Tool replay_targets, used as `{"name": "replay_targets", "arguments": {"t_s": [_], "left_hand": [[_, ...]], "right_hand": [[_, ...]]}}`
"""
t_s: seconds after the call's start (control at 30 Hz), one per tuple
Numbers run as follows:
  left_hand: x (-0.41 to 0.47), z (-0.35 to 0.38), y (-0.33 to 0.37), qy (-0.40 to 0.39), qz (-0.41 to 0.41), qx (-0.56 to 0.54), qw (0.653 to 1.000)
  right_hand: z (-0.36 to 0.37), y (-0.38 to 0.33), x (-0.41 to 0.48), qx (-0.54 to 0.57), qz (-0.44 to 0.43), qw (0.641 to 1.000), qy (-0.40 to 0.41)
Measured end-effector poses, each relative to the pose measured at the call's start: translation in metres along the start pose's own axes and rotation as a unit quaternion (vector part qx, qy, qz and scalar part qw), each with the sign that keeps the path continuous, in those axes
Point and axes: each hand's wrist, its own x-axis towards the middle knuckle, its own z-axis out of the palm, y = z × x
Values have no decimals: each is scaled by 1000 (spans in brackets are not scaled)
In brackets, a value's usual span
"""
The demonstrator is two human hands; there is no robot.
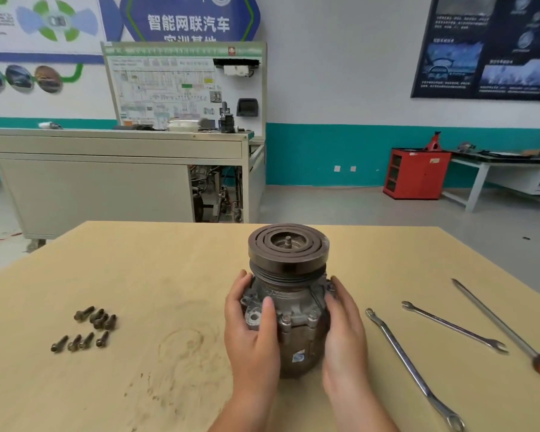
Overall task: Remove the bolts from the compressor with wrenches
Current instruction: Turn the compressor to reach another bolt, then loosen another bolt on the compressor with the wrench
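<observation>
A grey, grimy compressor stands upright on the wooden table, pulley end up. My left hand grips its left side, thumb curled over the front flange. My right hand holds its right side with the fingers wrapped round the body. Bolt heads show along the flange between my hands. Several removed bolts lie loose at the left of the table. Two wrenches lie to the right: a long one and a shorter open-ended one.
A screwdriver with an orange handle lies at the far right, near the table edge. Beyond the table stand a grey training bench, a red cabinet and a workbench.
</observation>
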Motion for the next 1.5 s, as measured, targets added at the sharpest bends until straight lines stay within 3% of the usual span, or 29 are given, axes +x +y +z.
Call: {"name": "replay_targets", "arguments": {"t_s": [0.2,0.3,0.4,0.43,0.5,0.57,0.63,0.67,0.73,0.8,0.87,0.9,0.97,1.0,1.07,1.13,1.2,1.23,1.27,1.3,1.4,1.43,1.5], "left_hand": [[32,-13,-19,5,-28,-69,997],[37,-15,-22,3,-12,-27,1000],[28,-22,-16,3,-51,-22,998],[21,-27,-10,20,-29,-24,999],[1,-36,5,16,99,-39,994],[-20,-28,16,-87,194,-20,977],[-37,-5,21,-248,197,96,944],[-46,9,22,-310,187,182,914],[-71,37,18,-463,178,253,831],[-91,66,22,-573,147,342,730],[-104,85,17,-597,137,389,688],[-108,90,13,-601,126,393,684],[-111,87,9,-593,101,394,695],[-111,88,9,-566,62,381,729],[-104,80,3,-511,-87,280,808],[-93,83,-2,-490,-109,242,831],[-88,25,0,-441,27,217,870],[-91,-12,12,-388,119,188,895],[-88,-39,30,-353,159,193,902],[-69,-49,41,-290,205,127,926],[-26,-75,55,-193,348,-108,911],[-11,-75,59,-128,341,-164,917],[20,-80,52,-24,211,-260,942]], "right_hand": [[4,14,-39,-63,-69,996,4],[1,13,-41,-64,-48,996,-25],[-20,-7,-26,-121,-22,988,-88],[-32,-16,-16,-176,-32,980,-88],[-63,-33,9,-324,-66,942,-50],[-93,-48,35,-485,-50,873,-30],[-116,-58,53,-615,23,786,-55],[-123,-61,60,-670,56,737,-74],[-128,-66,70,-745,86,653,-107],[-123,-66,74,-779,80,609,-129],[-117,-62,74,-787,73,595,-146],[-115,-60,73,-787,71,593,-153],[-112,-60,69,-770,69,612,-165],[-110,-62,65,-746,63,640,-172],[-107,-69,50,-660,39,725,-194],[-98,-84,22,-530,41,818,-221],[-83,-96,-13,-324,95,909,-244],[-73,-99,-30,-212,136,938,-240],[-61,-100,-46,-113,168,952,-229],[-48,-98,-60,-42,187,957,-217],[-10,-84,-90,45,191,959,-206],[1,-78,-96,48,191,957,-212],[18,-64,-104,41,201,951,-231]]}}
